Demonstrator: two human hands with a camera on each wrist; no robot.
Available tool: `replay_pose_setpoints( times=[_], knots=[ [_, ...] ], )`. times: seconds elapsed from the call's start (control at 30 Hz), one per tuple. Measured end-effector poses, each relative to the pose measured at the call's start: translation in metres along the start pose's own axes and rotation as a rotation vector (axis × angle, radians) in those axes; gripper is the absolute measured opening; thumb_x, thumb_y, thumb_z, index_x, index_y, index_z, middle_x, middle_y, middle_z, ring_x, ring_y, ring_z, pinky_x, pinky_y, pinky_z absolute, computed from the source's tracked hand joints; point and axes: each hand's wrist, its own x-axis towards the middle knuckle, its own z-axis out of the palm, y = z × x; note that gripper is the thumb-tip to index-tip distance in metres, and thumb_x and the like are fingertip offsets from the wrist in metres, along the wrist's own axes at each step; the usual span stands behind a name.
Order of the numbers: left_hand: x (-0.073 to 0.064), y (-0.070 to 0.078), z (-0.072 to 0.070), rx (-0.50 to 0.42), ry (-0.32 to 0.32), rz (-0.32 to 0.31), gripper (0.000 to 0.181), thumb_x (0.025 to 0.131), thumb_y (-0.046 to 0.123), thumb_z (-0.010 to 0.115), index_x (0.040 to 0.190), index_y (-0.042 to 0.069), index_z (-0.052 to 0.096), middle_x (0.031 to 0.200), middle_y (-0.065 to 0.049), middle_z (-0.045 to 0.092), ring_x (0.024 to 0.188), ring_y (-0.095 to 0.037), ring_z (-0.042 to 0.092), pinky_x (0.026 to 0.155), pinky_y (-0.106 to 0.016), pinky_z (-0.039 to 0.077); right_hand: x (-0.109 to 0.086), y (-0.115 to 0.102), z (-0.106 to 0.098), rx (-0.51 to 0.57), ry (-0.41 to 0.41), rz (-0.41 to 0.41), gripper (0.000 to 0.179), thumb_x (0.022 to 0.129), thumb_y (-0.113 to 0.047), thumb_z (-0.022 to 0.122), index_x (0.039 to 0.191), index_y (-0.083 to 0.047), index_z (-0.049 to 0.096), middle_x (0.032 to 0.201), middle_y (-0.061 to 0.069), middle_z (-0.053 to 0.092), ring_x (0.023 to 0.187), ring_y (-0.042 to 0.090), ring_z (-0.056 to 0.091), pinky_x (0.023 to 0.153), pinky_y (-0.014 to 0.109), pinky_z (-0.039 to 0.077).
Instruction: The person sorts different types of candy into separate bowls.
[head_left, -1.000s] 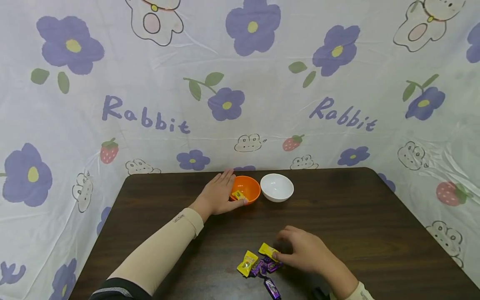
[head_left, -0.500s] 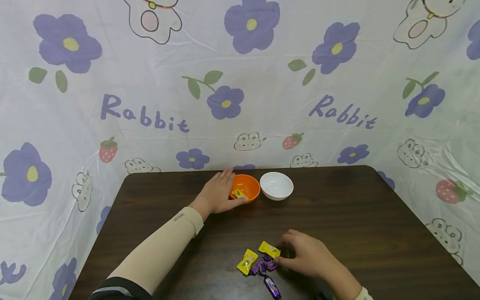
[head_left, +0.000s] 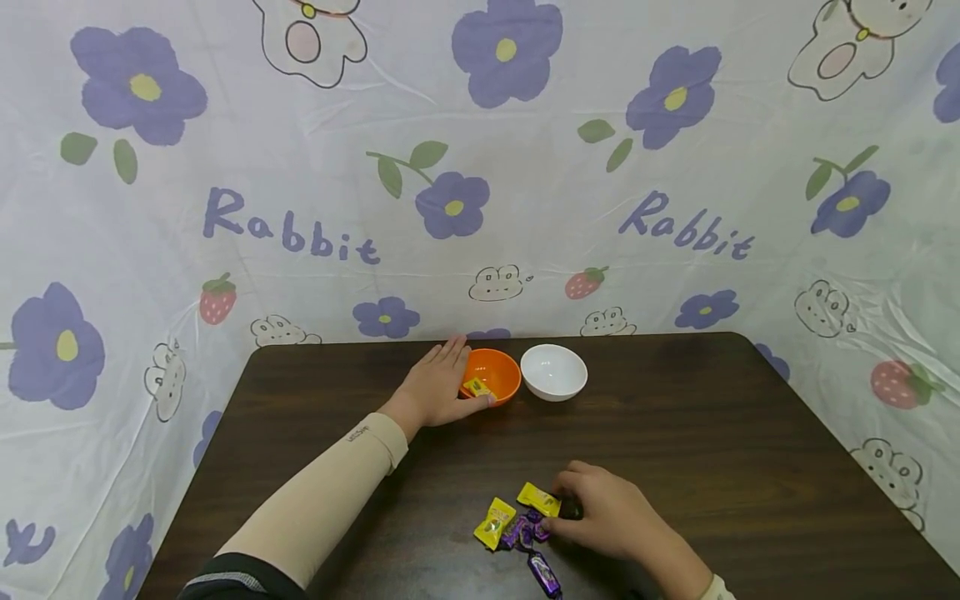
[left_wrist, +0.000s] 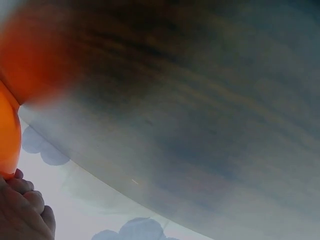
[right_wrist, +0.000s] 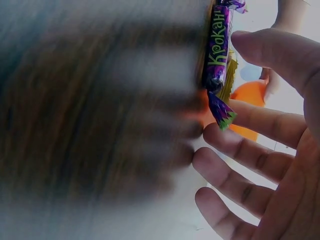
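Left hand (head_left: 433, 390): straight fingers against orange bowl (head_left: 501, 372) | Right hand (head_left: 606, 510): wide, nothing pinched that we see, at purple candies (head_left: 522, 532) nearer us than the bowl | Care: we should pinch one mid-body, neighbours undisturbed.

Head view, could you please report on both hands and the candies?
Left hand against orange bowl, yellow candy inside. Right hand at yellow and purple candies on table. White bowl beside orange bowl, apparently not in the way.
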Motion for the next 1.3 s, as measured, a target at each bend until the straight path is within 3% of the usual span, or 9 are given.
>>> replay_pose_setpoints(
  times=[0.47,0.83,1.3],
  knots=[
    [0.001,-0.001,0.001,-0.004,0.006,0.004,0.111,0.095,0.087,0.032,0.169,0.005,0.024,0.179,-0.012,0.013,0.167,-0.027,0.015,0.137,-0.045,0.012,0.011,-0.011,0.003,-0.007,-0.010,0.046,0.034,0.088,-0.052,0.082,0.100,-0.021,0.077,0.090,-0.012,0.061,0.072,0.004,0.050,0.061,0.025,0.046],
    [0.001,-0.001,0.000,0.004,-0.005,0.016,0.111,0.095,0.087,0.032,0.169,0.005,0.022,0.179,-0.013,0.014,0.167,-0.027,0.015,0.136,-0.045,0.012,0.018,-0.013,0.007,-0.030,0.051,0.003,0.028,0.087,-0.045,0.084,0.098,-0.020,0.076,0.090,-0.012,0.060,0.072,0.001,0.049,0.059,0.025,0.046],
    [0.002,-0.002,0.003,0.024,0.014,0.016,0.112,0.095,0.088,0.030,0.169,0.004,0.023,0.179,-0.012,0.016,0.167,-0.028,0.016,0.137,-0.045,0.013,0.030,-0.020,0.009,-0.016,-0.026,0.009,0.026,0.090,-0.041,0.083,0.102,-0.020,0.077,0.089,-0.010,0.063,0.075,0.003,0.055,0.063,0.029,0.051]
  ],
)
